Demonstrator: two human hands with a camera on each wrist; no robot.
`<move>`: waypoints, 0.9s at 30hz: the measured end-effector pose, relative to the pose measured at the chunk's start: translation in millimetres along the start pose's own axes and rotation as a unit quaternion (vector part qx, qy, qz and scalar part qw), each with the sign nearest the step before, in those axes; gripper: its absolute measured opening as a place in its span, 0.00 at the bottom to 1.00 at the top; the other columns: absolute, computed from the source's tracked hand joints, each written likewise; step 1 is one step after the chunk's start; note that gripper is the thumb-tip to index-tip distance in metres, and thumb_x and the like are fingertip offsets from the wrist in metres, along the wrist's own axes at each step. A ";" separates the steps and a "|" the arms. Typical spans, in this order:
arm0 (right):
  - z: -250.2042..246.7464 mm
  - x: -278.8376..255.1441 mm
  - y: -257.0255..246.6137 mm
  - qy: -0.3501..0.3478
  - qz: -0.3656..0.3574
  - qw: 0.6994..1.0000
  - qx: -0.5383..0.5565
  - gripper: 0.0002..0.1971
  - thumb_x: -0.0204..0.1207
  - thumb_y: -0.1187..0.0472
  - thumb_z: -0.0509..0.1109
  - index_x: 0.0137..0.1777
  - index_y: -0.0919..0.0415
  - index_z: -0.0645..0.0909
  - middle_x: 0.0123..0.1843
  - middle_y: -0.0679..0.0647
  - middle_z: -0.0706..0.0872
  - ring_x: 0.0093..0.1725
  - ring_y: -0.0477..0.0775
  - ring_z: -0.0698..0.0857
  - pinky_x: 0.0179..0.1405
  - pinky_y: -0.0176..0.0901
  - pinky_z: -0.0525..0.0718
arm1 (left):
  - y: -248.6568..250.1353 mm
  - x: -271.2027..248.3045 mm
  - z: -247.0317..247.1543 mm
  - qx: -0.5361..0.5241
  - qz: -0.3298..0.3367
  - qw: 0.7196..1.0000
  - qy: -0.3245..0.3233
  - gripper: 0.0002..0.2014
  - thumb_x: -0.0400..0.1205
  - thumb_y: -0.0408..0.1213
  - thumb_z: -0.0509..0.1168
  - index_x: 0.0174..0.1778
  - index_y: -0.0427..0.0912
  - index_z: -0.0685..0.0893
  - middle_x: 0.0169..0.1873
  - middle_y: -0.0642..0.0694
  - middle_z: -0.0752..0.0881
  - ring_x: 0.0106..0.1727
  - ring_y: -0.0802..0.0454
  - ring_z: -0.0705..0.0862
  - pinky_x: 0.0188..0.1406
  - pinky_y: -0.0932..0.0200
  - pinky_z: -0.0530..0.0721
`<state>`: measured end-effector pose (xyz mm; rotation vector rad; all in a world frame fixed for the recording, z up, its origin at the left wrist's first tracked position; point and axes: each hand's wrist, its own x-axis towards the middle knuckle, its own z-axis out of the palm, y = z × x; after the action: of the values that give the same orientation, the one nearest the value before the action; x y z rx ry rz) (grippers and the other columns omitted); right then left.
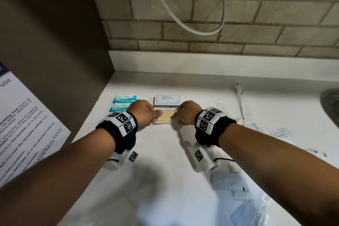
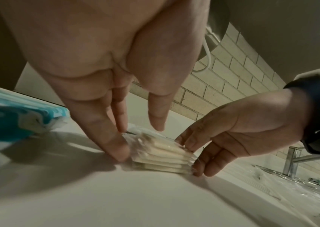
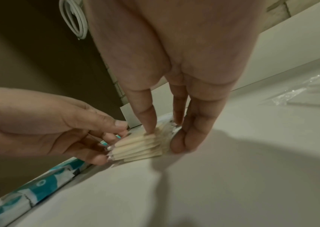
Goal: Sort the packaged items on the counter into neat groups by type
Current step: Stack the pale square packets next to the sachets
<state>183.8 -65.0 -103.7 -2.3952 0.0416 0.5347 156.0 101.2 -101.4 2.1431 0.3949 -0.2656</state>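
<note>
A stack of thin beige items in clear wrap (image 1: pixel 165 115) (image 2: pixel 159 155) (image 3: pixel 139 147) lies on the white counter (image 1: pixel 165 161). My left hand (image 1: pixel 156 115) (image 2: pixel 138 141) presses straight fingers against the stack's left end. My right hand (image 1: pixel 175 115) (image 3: pixel 163 139) presses straight fingers against its right end, with the thumb on top. Teal mini-wipes packs (image 1: pixel 124 101) (image 2: pixel 19 116) (image 3: pixel 38 187) lie to the left. A pile of white shampoo sachets (image 1: pixel 167 100) sits just behind the stack.
Loose clear-wrapped packets (image 1: pixel 282 134) and white sachets (image 1: pixel 231 181) are scattered at the right and front right. A long thin wrapped item (image 1: pixel 240 101) lies near the sink (image 1: pixel 330 104) with its tap (image 2: pixel 293 158). A brown panel with a notice (image 1: pixel 22 124) bounds the left.
</note>
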 end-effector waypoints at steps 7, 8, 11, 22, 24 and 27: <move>-0.1 -8.3 -0.4 -0.021 -0.021 1.000 0.009 0.11 0.65 0.57 0.78 0.31 0.56 0.78 0.47 0.63 0.92 0.44 0.60 0.88 0.56 0.54 0.89 | -1.6 -4.0 -8.3 0.109 0.032 0.990 -0.079 0.37 0.64 0.47 0.83 0.68 0.45 0.79 0.58 0.50 0.85 0.57 0.53 0.84 0.61 0.61 0.79; -0.7 -9.2 -1.1 -0.018 -0.023 1.000 0.011 0.12 0.66 0.58 0.78 0.31 0.56 0.77 0.48 0.64 0.92 0.46 0.61 0.89 0.56 0.56 0.89 | -2.4 -5.0 -8.5 0.122 0.039 0.988 -0.087 0.41 0.62 0.47 0.85 0.71 0.47 0.77 0.63 0.53 0.82 0.62 0.54 0.82 0.64 0.62 0.76; -1.7 -9.0 -2.2 -0.014 -0.023 1.000 0.010 0.13 0.65 0.58 0.79 0.32 0.55 0.76 0.46 0.63 0.91 0.50 0.63 0.90 0.57 0.57 0.88 | 0.1 -7.2 -5.4 0.189 0.071 0.975 -0.089 0.45 0.61 0.42 0.84 0.75 0.50 0.75 0.70 0.54 0.80 0.67 0.53 0.80 0.65 0.66 0.72; -4.9 -11.0 0.8 -0.029 -0.034 0.997 -0.064 0.29 0.63 0.59 0.81 0.65 0.61 0.77 0.58 0.59 0.88 0.57 0.59 0.87 0.54 0.45 0.86 | 2.8 1.1 -6.7 0.242 0.116 0.960 -0.086 0.39 0.68 0.41 0.81 0.76 0.49 0.75 0.70 0.51 0.81 0.66 0.51 0.81 0.60 0.69 0.70; -6.4 -14.8 1.3 -0.019 -0.052 0.992 -0.116 0.34 0.63 0.59 0.82 0.70 0.60 0.75 0.62 0.58 0.84 0.61 0.59 0.84 0.51 0.41 0.81 | 3.3 0.8 -8.1 0.260 0.127 0.953 -0.090 0.41 0.67 0.41 0.82 0.77 0.50 0.74 0.70 0.52 0.81 0.67 0.51 0.80 0.62 0.68 0.70; -11.9 -21.6 -3.3 0.013 -0.090 0.980 -0.176 0.39 0.61 0.58 0.84 0.73 0.60 0.72 0.65 0.58 0.76 0.61 0.61 0.83 0.57 0.47 0.84 | 4.9 1.3 -8.0 0.286 0.143 0.943 -0.092 0.38 0.66 0.39 0.82 0.74 0.51 0.77 0.67 0.52 0.82 0.65 0.50 0.81 0.60 0.65 0.73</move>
<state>169.0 -72.2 -85.1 -2.7136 -0.2766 0.4553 159.3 105.4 -93.7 2.6753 -0.1278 -0.4511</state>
